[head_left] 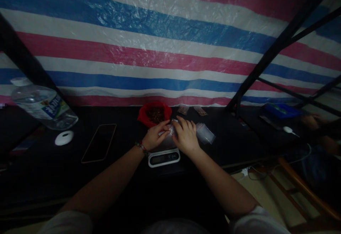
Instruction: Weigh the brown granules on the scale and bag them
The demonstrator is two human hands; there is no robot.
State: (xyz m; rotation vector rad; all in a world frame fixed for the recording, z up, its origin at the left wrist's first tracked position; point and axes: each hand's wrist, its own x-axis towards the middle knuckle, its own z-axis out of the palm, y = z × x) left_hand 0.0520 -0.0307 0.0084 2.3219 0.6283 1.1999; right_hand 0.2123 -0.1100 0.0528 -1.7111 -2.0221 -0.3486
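My left hand (156, 136) and my right hand (186, 136) meet over a small white digital scale (163, 158) on a dark table. Both have their fingers closed, pinching a small clear plastic bag (170, 129) between them above the scale. Just behind the hands sits a red bag (145, 113) open at the top with dark brown bits inside. A pile of clear empty bags (205, 132) lies right of my right hand. Two small filled packets (191, 110) lie further back by the striped sheet.
A dark phone (99, 142) lies flat to the left, beside a white round lid (64, 138) and a large water bottle (42, 104). A black metal frame (266, 54) rises at right; a blue tray (282, 110), another person's hand (310, 120) and a wooden chair (301, 187) are beyond.
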